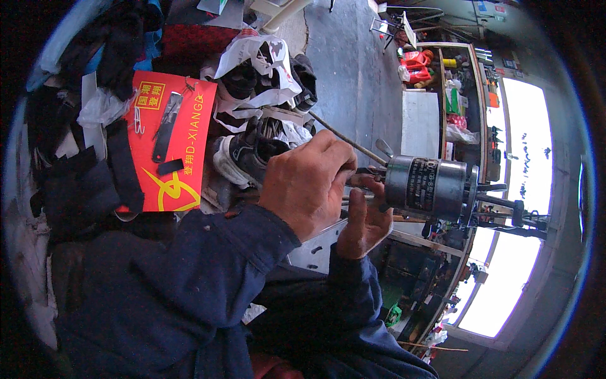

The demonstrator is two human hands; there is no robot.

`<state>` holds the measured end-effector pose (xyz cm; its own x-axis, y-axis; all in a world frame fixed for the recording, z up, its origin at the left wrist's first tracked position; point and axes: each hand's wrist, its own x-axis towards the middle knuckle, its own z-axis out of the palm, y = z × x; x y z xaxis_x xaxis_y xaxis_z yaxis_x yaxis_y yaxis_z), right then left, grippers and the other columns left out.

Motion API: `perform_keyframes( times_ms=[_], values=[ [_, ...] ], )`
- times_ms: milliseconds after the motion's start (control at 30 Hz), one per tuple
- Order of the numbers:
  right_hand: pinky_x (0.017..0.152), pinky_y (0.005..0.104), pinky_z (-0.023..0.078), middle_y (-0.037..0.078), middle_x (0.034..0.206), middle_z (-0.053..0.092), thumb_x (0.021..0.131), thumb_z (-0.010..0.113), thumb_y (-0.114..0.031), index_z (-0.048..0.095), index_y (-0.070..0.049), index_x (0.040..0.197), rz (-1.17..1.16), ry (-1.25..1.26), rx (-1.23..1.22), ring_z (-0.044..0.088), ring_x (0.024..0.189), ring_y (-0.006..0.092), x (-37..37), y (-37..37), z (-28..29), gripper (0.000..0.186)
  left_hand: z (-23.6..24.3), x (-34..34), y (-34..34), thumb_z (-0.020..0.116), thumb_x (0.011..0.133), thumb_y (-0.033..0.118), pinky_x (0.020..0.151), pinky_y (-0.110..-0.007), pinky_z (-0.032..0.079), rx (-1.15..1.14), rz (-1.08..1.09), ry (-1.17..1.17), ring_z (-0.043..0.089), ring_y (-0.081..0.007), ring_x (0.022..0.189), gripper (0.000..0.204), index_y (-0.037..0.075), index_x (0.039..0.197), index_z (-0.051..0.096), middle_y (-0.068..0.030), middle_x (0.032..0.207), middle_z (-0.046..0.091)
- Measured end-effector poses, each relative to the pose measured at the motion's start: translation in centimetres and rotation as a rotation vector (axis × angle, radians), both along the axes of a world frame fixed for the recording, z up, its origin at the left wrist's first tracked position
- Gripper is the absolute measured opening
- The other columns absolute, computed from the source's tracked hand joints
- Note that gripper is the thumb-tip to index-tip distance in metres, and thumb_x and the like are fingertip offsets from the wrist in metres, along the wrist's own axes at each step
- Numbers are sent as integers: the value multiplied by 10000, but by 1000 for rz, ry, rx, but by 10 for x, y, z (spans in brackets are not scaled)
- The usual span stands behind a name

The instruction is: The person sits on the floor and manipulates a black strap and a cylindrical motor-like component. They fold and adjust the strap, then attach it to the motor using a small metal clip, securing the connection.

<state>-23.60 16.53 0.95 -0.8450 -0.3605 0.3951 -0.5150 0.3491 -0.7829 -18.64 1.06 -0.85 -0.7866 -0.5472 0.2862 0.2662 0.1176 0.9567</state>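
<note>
A silver metal cylinder (432, 188) with a dark label plate lies sideways in front of me, with levers and rods at its far end. It looks like the head of a shoe-stitching machine. My left hand (309, 183) is at its near end, fingers pinched together on something small that I cannot make out. My right hand (366, 221) is close beside it, thumb raised and fingers curled next to the cylinder's end. What lies between the fingertips is mostly hidden. A thin rod (344, 137) runs from the cylinder's upper edge past my left hand.
To the left lies a red cardboard sheet (142, 170) with a dark flat blade-like tool (167, 126) and black scraps. Dark shoes (249, 151) and a white plastic bag (287, 69) are beyond my left hand. Shelves (480, 95) with bottles stand at the right, near bright windows.
</note>
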Motion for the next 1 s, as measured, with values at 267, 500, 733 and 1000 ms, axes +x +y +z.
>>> perform_keyframes(
  times_ms=[267,500,733,1000],
  values=[
    [978,380,487,130,1127,701,846,746,8,637,15,1215,-31,35,-60,658,1060,231,-2,-12,-5,385,0,1,-1,706,848,56,688,-429,550,32,-11,-19,682,-361,826,132,82,965,653,-124,943,621],
    [962,389,481,123,1113,707,852,734,-1,662,12,1181,-50,129,67,656,1039,218,-7,-10,-4,336,0,2,1,697,852,54,690,-425,541,53,-5,-26,678,-367,824,121,68,958,642,-132,932,620],
    [995,379,455,137,1181,668,882,692,-12,671,-4,1073,-28,65,5,612,1101,213,-3,-9,-2,193,1,2,0,677,853,44,673,-449,521,57,6,-8,657,-391,809,107,58,941,619,-150,915,602],
    [987,352,445,89,1064,687,924,647,-101,660,-29,1096,-99,61,-19,624,1038,186,-4,3,-3,187,1,7,-7,697,834,49,691,-436,544,-28,10,-8,680,-363,804,155,45,957,602,-141,940,613]
  ],
)
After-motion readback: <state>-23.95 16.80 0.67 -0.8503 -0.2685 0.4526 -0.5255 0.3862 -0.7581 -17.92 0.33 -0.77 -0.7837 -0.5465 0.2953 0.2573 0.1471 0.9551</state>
